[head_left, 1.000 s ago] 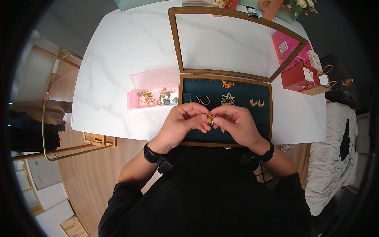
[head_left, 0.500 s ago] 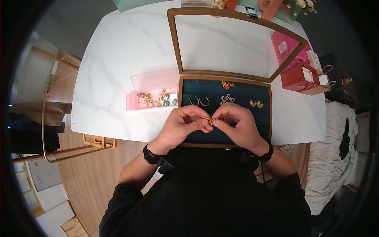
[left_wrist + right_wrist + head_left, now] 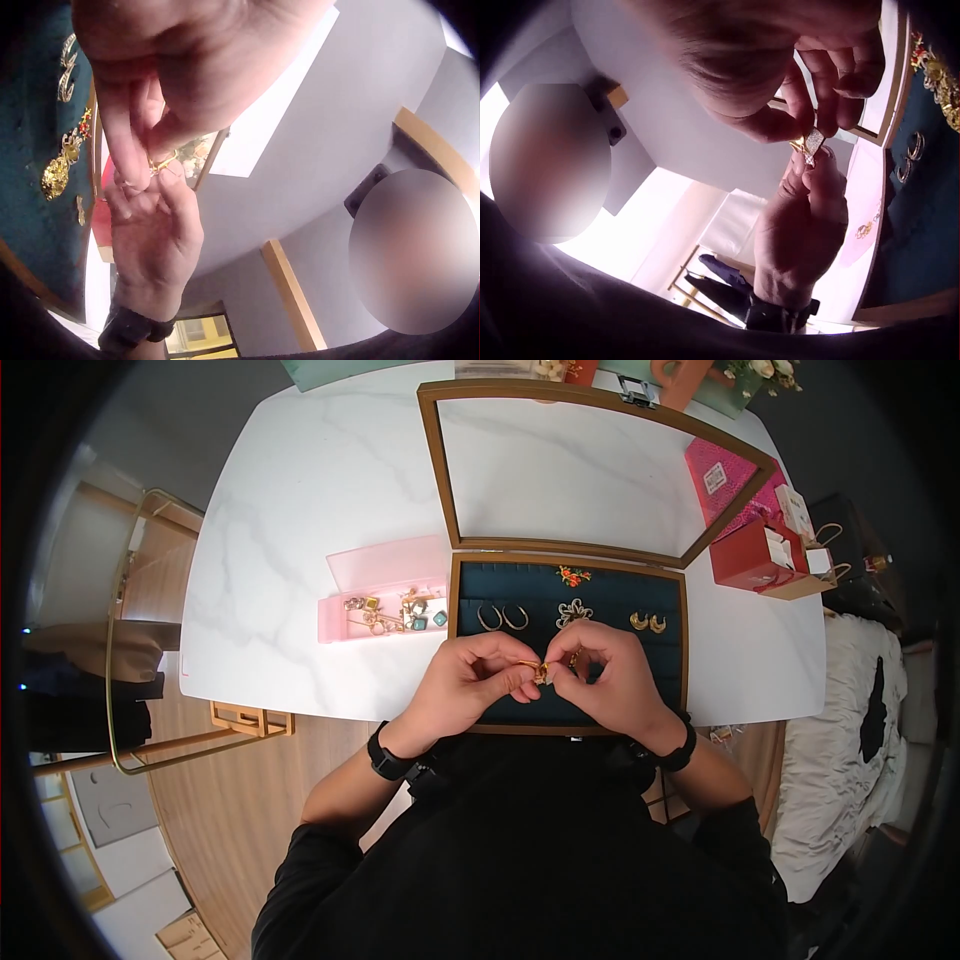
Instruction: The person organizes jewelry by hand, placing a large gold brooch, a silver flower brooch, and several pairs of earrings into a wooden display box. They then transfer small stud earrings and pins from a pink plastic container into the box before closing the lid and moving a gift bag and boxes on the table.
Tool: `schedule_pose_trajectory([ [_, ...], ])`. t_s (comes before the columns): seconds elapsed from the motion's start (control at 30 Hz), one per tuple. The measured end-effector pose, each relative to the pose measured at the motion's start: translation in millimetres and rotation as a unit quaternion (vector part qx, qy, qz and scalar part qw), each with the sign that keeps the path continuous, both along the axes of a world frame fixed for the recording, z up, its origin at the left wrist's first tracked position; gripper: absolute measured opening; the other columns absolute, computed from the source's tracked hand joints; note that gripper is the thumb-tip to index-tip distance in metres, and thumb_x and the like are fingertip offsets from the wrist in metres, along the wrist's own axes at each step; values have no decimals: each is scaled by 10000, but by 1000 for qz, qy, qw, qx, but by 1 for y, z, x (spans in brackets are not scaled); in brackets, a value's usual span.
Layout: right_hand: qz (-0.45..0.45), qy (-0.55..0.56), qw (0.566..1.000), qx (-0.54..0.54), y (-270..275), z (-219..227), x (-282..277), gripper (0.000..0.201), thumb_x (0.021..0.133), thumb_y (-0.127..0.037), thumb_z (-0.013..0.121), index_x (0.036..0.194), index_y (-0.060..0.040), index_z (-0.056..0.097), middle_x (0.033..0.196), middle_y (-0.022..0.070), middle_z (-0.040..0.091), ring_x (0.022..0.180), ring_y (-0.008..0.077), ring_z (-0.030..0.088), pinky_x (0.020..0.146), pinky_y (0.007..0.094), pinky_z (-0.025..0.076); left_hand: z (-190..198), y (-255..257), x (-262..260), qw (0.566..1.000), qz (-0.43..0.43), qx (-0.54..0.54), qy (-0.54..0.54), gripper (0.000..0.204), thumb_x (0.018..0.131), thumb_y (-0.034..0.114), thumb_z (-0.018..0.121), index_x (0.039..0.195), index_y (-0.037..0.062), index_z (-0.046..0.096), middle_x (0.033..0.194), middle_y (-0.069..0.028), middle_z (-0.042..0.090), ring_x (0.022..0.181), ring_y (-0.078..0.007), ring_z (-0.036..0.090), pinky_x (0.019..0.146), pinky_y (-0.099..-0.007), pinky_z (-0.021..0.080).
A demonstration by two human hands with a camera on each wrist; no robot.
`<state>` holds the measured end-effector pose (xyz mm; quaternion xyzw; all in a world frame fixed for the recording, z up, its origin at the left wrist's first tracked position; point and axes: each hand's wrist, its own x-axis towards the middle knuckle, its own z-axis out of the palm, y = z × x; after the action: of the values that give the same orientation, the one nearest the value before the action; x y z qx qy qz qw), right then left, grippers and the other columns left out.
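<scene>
Above the case (image 3: 650, 672) holding earrings (image 3: 658, 625), fingers (image 3: 518, 677) pinch gold jewellery (image 3: 814, 140).

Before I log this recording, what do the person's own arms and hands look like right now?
Both the left hand and the right hand are ungloved. A chunky black band circles the left wrist, and a similar dark strap the right. The plain black sleeves end near the elbows, leaving the forearms bare. I can't make out any cables or markings.

The held jewellery (image 3: 808, 145) is gold, the case lining (image 3: 655, 585) dark teal, the left box (image 3: 332, 622) pink, the tabletop (image 3: 280, 510) grey-veined white.
</scene>
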<state>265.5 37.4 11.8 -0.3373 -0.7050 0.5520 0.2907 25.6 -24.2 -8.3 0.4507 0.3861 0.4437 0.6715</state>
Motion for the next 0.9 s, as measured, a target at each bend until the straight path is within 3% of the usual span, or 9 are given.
schedule_pose_trajectory([
  [0.23, 1, 12, 999, -48, 1, 1, 1, 73, 999, 34, 742, 1055, -11, 730, 984, -3, 711, 849, 44, 651, 711, 225, 511, 0, 1, 3, 1000, -5, -14, 10, 202, 1073, -14, 740, 1275, -15, 728, 1075, -59, 790, 960, -134, 772, 848, -287, 627],
  [0.3, -26, 51, 994, -98, 1, -1, 0, 35, 1010, -22, 776, 1015, 5, 754, 935, 7, 761, 843, 45, 703, 691, 222, 533, 0, 0, 3, 998, -24, 44, 35, 341, 1036, -38, 778, 1358, 10, 677, 1106, -56, 789, 1006, -135, 774, 912, -281, 610],
  [0.4, -27, 93, 982, -163, 2, -3, -1, 38, 1033, -20, 757, 1037, 17, 753, 943, 11, 765, 852, 44, 703, 733, 222, 557, -2, 1, 8, 998, -9, 49, 47, 467, 980, -71, 825, 1401, 23, 646, 1084, -47, 790, 997, -118, 769, 951, -276, 595],
  [0.5, -25, 60, 982, -177, 5, 3, 0, 36, 1040, -15, 743, 1043, 20, 748, 952, 23, 775, 861, 47, 710, 759, 224, 570, 1, 0, 8, 988, -5, 83, 130, 483, 951, -71, 855, 1383, 17, 660, 1061, -45, 789, 983, -110, 769, 938, -274, 608],
  [0.73, -22, 90, 968, -233, 4, 1, -3, 31, 1045, -4, 724, 1028, 20, 736, 959, 33, 781, 886, 56, 721, 785, 235, 580, -2, 1, 14, 971, 49, 145, 183, 382, 955, -56, 856, 1306, -7, 714, 1083, -59, 811, 977, -111, 778, 879, -264, 634],
  [0.9, -41, 76, 984, -157, 2, -9, -2, 27, 1050, 0, 725, 1038, 24, 724, 970, 34, 772, 907, 67, 726, 806, 243, 590, -3, 1, 11, 976, 53, 124, 170, 289, 993, -60, 814, 1266, -23, 728, 1084, -83, 821, 1003, -126, 798, 896, -270, 643],
])
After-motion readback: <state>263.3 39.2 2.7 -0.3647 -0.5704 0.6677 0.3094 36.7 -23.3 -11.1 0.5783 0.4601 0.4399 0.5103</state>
